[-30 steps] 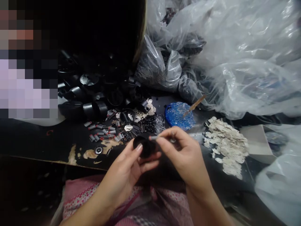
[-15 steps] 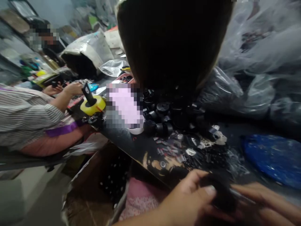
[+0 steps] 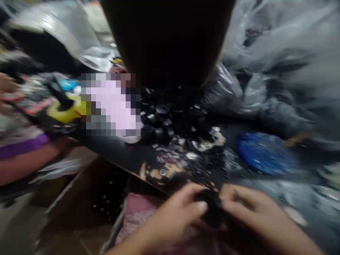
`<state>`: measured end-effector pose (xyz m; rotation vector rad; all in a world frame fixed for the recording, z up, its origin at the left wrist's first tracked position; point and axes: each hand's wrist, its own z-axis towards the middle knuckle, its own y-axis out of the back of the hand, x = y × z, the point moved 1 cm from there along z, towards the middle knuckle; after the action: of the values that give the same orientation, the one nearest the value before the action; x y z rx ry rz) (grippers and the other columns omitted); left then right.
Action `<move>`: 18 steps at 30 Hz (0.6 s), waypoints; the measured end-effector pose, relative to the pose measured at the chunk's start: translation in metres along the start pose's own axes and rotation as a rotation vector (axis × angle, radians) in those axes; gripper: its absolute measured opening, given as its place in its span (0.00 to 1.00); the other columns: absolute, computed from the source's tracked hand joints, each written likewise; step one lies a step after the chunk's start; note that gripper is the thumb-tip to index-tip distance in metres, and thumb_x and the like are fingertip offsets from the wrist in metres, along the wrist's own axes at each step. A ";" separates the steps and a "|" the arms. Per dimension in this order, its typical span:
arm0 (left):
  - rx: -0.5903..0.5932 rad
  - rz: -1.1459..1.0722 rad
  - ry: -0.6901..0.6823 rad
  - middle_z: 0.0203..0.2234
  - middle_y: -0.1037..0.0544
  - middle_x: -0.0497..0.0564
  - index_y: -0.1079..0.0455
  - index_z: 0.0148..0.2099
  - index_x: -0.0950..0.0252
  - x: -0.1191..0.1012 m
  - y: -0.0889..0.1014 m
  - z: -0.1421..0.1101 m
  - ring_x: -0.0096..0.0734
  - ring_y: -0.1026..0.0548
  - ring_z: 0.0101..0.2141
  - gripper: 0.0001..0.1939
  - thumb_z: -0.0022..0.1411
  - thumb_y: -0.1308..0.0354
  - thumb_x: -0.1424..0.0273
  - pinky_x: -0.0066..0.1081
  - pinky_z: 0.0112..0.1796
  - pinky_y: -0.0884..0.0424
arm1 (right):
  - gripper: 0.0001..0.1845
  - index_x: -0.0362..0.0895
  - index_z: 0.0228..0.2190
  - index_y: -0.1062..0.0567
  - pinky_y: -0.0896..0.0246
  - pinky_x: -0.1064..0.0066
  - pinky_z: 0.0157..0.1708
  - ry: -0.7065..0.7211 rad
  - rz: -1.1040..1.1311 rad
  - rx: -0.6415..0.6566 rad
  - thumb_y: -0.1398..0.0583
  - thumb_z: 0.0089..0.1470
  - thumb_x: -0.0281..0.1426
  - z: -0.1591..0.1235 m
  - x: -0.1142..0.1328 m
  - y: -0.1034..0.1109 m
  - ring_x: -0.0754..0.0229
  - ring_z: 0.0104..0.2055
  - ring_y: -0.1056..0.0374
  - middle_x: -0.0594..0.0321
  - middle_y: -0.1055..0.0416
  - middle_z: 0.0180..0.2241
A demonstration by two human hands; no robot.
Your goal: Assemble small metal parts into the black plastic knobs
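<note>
My left hand [image 3: 175, 216] and my right hand [image 3: 252, 209] meet low in the blurred view, over the table's front edge. Both are closed on a small round black part [image 3: 212, 209] held between them; the thumb of the left hand lies across its near side. Just beyond the hands lie several small grey-and-red pieces [image 3: 170, 157] and pale metal bits [image 3: 212, 140] on the black tabletop [image 3: 117, 148]. A heap of round black parts [image 3: 162, 120] sits farther back.
A blue plastic-wrapped disc [image 3: 262, 152] lies at the right. Clear plastic bags [image 3: 265, 85] pile up behind. At the left a co-worker's arm [image 3: 29, 159] and a yellow tape roll [image 3: 63, 109] show. A cardboard box [image 3: 103, 198] stands below the table edge.
The camera has swung left and up, then partly back right. My hands stay together on the black part and now sit lower in view; the whole view is smeared.
</note>
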<state>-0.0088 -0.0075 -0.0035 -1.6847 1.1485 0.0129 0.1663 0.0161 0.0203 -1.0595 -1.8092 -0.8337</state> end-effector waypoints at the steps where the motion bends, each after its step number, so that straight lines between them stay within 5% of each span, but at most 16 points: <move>1: -0.047 -0.012 0.001 0.35 0.20 0.52 0.28 0.43 0.63 -0.002 0.000 -0.001 0.33 0.21 0.33 0.13 0.56 0.36 0.67 0.34 0.39 0.28 | 0.15 0.47 0.23 0.25 0.39 0.70 0.25 -0.015 0.020 0.033 0.39 0.52 0.44 0.000 0.006 0.002 0.61 0.23 0.32 0.63 0.26 0.22; 3: -0.181 -0.033 -0.030 0.37 0.20 0.53 0.29 0.46 0.62 -0.006 0.002 0.001 0.35 0.21 0.35 0.12 0.59 0.39 0.69 0.34 0.40 0.26 | 0.15 0.47 0.31 0.23 0.40 0.71 0.26 0.034 -0.060 0.010 0.43 0.57 0.43 0.005 0.012 0.007 0.63 0.24 0.33 0.63 0.24 0.27; 8: -0.335 -0.083 -0.135 0.39 0.20 0.52 0.27 0.45 0.63 -0.013 -0.004 0.010 0.36 0.22 0.39 0.10 0.61 0.41 0.68 0.37 0.45 0.26 | 0.09 0.46 0.36 0.25 0.43 0.64 0.40 0.205 -0.815 -0.457 0.46 0.59 0.29 0.025 0.007 0.015 0.57 0.40 0.29 0.61 0.24 0.37; 13: -0.363 -0.105 -0.176 0.48 0.23 0.49 0.29 0.50 0.58 -0.011 -0.009 0.012 0.36 0.24 0.45 0.14 0.61 0.41 0.68 0.39 0.50 0.28 | 0.06 0.44 0.35 0.26 0.48 0.60 0.39 0.252 -0.984 -0.451 0.43 0.57 0.29 0.044 0.006 0.009 0.54 0.34 0.31 0.58 0.25 0.33; 18: -0.370 -0.141 -0.216 0.45 0.21 0.50 0.28 0.48 0.59 -0.012 -0.009 0.018 0.37 0.23 0.45 0.12 0.61 0.41 0.68 0.39 0.50 0.28 | 0.04 0.46 0.31 0.26 0.48 0.64 0.38 0.293 -0.922 -0.386 0.42 0.57 0.30 0.040 0.012 0.006 0.59 0.33 0.32 0.64 0.26 0.30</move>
<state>-0.0003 0.0139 0.0012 -2.0309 0.9008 0.3288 0.1551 0.0562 0.0151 -0.2220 -1.8917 -1.8299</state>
